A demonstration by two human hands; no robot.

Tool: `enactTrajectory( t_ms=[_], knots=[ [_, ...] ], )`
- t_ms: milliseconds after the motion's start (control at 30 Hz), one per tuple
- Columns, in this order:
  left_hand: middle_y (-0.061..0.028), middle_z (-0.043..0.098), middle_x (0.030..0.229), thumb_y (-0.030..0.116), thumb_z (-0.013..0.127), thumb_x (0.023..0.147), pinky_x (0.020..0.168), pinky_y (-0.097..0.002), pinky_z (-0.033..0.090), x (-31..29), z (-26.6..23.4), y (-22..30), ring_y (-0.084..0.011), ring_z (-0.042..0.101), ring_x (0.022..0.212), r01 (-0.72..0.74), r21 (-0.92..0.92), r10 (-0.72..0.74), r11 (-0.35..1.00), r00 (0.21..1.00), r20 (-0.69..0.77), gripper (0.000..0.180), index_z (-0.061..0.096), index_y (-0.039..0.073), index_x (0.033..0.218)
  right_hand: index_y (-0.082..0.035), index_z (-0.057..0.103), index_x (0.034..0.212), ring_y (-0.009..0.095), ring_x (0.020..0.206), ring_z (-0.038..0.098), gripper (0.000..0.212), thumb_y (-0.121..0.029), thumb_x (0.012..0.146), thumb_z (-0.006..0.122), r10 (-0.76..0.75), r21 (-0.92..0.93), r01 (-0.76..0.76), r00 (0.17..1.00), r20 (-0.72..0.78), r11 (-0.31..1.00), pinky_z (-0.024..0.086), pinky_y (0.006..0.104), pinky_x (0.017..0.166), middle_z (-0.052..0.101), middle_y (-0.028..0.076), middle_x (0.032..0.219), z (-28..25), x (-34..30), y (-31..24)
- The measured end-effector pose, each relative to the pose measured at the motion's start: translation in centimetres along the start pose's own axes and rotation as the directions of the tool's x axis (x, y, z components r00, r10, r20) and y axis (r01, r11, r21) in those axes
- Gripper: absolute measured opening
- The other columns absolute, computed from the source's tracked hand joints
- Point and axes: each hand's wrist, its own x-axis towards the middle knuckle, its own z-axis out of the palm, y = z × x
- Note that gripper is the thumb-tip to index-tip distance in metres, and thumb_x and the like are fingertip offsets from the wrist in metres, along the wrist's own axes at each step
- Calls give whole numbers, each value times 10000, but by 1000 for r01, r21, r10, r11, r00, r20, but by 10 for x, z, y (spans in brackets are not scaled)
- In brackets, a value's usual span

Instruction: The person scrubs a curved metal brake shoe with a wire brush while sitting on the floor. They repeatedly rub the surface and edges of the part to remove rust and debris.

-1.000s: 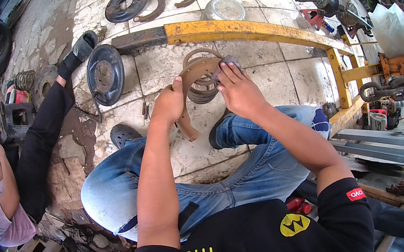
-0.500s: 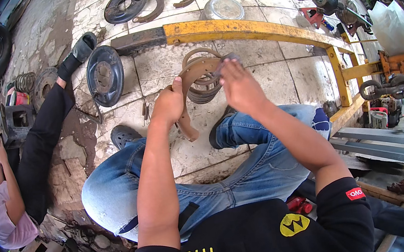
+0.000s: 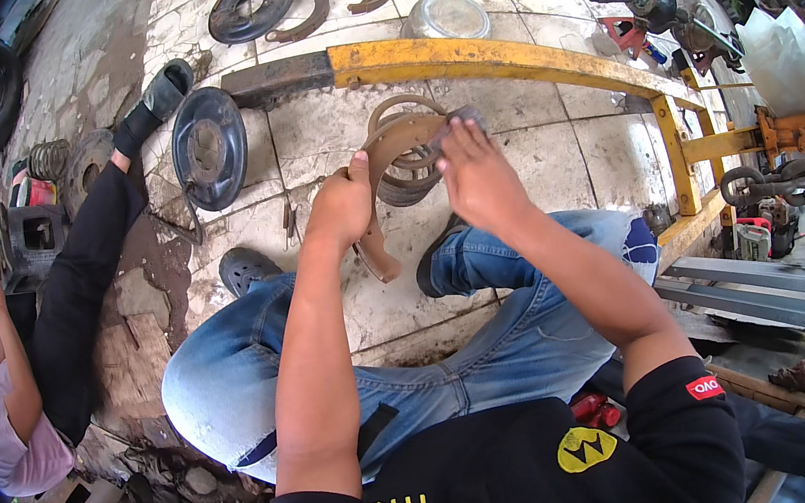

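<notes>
My left hand grips a curved, rust-brown brake shoe by its middle, with the thumb on top. The shoe is raised over the tiled floor, one end pointing toward me between my feet. At its far end, my right hand has its fingers closed over a dark grey piece, perhaps abrasive paper, laid against the shoe. My fingers partly cover that piece. A coil spring rests on the tiles just behind the shoe, partly hidden by it.
A yellow metal frame crosses beyond my hands and comes down on the right. Left of me lies a black brake backing plate; farther off are two more brake shoes and a round silver lid. Another person's leg stretches in from the left.
My right hand and the grey piece have shifted very slightly along the shoe's far end. My left hand keeps its hold. The other person's arm at the left has moved a little.
</notes>
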Motion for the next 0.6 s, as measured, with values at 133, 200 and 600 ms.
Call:
enactTrajectory(
  t_ms=[133,200,600],
  knots=[
    [-293,641,1136,551,278,1009,973,-440,437,-2,-4,5,-411,599,1121,-15,-21,15,1000,1000,13,734,617,-77,1182,62,507,1306,400,1359,411,435,-234,1003,408,7,96,-1,997,-70,995,323,507,1129,463,280,1414,0,5,13],
    [-289,644,1133,551,271,1011,972,-439,439,-3,-3,6,-410,600,1119,-5,5,5,1000,1000,22,734,616,-74,1185,61,508,1303,403,1355,414,430,-231,1001,414,-29,35,31,997,-67,999,323,506,1128,467,279,1410,5,1,11],
    [-273,650,1130,562,249,1012,976,-444,437,0,0,1,-403,602,1117,-19,0,19,1000,1000,0,751,612,-69,1195,50,507,1299,392,1330,443,421,-233,995,438,43,107,-38,998,-45,993,345,516,1102,485,256,1400,2,7,14]
  ],
)
